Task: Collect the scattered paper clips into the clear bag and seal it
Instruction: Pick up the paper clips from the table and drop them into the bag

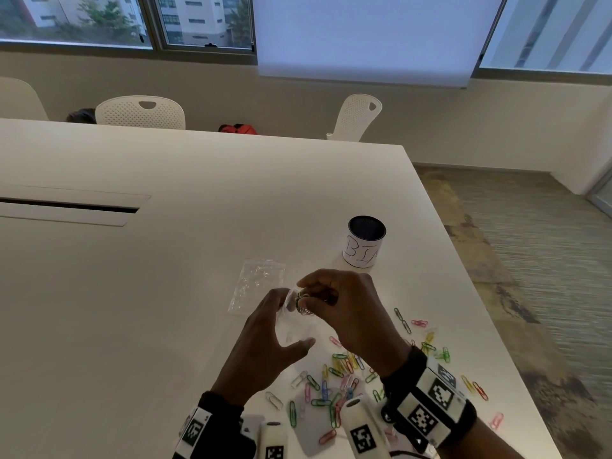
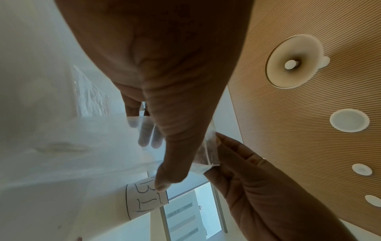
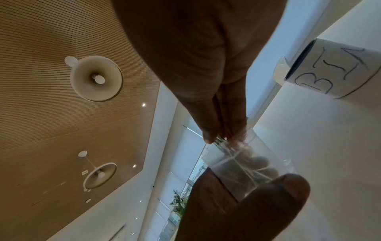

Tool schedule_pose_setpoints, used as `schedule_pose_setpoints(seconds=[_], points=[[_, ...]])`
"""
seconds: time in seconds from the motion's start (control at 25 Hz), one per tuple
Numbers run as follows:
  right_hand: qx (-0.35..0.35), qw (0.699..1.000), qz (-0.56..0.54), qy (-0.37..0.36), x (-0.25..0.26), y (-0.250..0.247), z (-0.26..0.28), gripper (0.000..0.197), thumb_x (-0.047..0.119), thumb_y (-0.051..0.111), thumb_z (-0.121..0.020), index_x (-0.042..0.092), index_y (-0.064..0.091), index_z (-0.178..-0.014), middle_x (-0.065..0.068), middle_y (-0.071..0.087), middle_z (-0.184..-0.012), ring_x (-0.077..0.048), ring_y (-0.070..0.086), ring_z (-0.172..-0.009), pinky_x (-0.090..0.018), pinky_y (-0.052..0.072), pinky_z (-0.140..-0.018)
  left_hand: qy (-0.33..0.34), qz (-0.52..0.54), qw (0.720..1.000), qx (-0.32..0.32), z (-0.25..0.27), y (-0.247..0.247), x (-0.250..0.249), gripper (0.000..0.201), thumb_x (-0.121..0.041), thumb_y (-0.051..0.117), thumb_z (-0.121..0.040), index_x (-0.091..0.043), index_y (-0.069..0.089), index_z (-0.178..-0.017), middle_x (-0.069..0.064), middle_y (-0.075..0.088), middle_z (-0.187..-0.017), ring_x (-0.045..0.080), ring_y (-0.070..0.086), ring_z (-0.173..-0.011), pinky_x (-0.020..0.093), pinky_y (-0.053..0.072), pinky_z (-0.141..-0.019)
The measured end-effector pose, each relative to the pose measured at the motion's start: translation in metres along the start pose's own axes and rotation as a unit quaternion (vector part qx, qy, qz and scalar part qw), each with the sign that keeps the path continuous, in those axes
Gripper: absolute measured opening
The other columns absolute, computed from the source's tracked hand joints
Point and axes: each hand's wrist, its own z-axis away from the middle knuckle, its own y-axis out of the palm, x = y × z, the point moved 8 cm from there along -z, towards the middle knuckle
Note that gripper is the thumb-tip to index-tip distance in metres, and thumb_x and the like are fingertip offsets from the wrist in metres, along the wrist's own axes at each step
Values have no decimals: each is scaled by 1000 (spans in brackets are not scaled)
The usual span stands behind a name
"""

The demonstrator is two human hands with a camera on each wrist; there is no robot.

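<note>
Step in hand: loading, by my reading; a bunch of clips is at the bag's mouth and sealing is far off.
Left hand [image 1: 265,339]: curled round the clear bag [image 1: 298,321], fingers behind the film and thumb in front, holding it up off the table [image 1: 165,260].
Right hand [image 1: 344,309]: fingertips pinched narrow on a small bunch of paper clips [image 1: 304,304], pressed against the bag's top.
Key relation: the bunch sits at the bag's mouth, just right of the left fingers; the right wrist view shows the clip ends [image 3: 221,141] pointing along the bag's length, so the move would be a straight push inward.
Mouth: how widely it gapes I cannot tell; the film is clear and creased.
Scattered clips [image 1: 334,385]: many lie on the near right of the table, under and right of the right wrist, nearer to that hand.
Second bag [image 1: 258,283]: 1 more clear bag lies flat just beyond the hands, to the left.
Cup [image 1: 366,241]: marked "BI", stands further off to the right, well apart from the hands.
Edges: the table's right edge runs close beside the outermost clips [image 1: 496,420], so a sweep rightward risks a fall.
Open room: bare table to the left and far side.
</note>
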Motion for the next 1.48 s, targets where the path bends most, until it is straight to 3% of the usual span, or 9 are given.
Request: schedule_pose_setpoints(seconds=[0.28, 0.56, 0.68, 0.88, 1.04, 1.24, 1.32, 1.4, 1.48], points=[[-33, 999, 36, -11, -5, -23, -6, 17, 11, 78, -88, 12, 78, -105, 2, 80, -91, -1, 76, -79, -16, 61, -80, 7, 10, 1000, 1, -1, 1, 4, 63, -41, 84, -77, -34, 46, -126, -21, 57, -118, 0, 56, -114, 11, 44, -88], [-84, 975, 154, 135, -111, -101, 4, 13, 1, 78, -85, 10, 80, -95, -4, 79, -80, -11, 76, -70, -24, 63, -75, 17, 4, 1000, 8, -4, 6, 2, 68, -40, 85, -76, -34, 43, -130, -25, 54, -120, -10, 51, -115, 10, 41, -87], [-73, 944, 235, 218, -169, -120, 18, 13, 2, 73, -87, 10, 81, -93, -10, 80, -90, -23, 76, -83, -39, 63, -84, 23, 1, 1000, 13, -6, 10, 0, 69, -40, 86, -76, -34, 44, -130, -21, 57, -120, -7, 53, -113, 11, 41, -87], [-35, 893, 317, 317, -216, -118, 43, 20, 9, 63, -89, 16, 79, -100, -12, 77, -107, -31, 73, -98, -41, 60, -89, 24, -6, 1000, 16, -9, 12, -1, 69, -38, 87, -76, -36, 43, -129, -20, 57, -119, 1, 57, -110, 14, 43, -85], [-1, 915, 280, 291, -205, -92, 39, 11, 9, 72, -89, 13, 80, -96, -10, 78, -103, -24, 74, -93, -37, 61, -86, 24, -7, 999, 19, -8, 13, -1, 69, -36, 87, -76, -35, 43, -129, -19, 57, -119, 2, 57, -109, 13, 42, -84], [84, 950, 193, 230, -177, -50, 30, 20, 2, 65, -94, 9, 79, -106, -7, 79, -105, -9, 70, -81, -15, 56, -74, 23, -9, 999, 25, -9, 15, -1, 70, -37, 87, -76, -41, 40, -127, -23, 55, -118, -9, 52, -111, 10, 41, -83], [41, 957, 176, 228, -174, -61, 26, 22, 0, 64, -94, 8, 79, -108, -10, 79, -105, -11, 71, -78, -9, 52, -70, 22, -10, 999, 27, -8, 16, 0, 70, -38, 86, -76, -42, 39, -128, -26, 54, -118, -10, 52, -112, 12, 43, -84], [-20, 950, 207, 232, -176, -76, 23, 26, -1, 60, -95, 6, 77, -113, -13, 77, -113, -20, 73, -95, -20, 57, -83, 21, -12, 999, 30, -8, 17, 1, 70, -39, 86, -76, -42, 39, -128, -26, 53, -119, -8, 52, -113, 13, 43, -84], [-8, 936, 249, 247, -179, -73, 23, 33, -2, 54, -95, 7, 73, -121, -15, 71, -121, -27, 69, -110, -35, 56, -96, 20, -13, 999, 30, -9, 17, 1, 70, -39, 86, -76, -40, 41, -128, -25, 54, -118, -8, 52, -112, 11, 42, -84]])
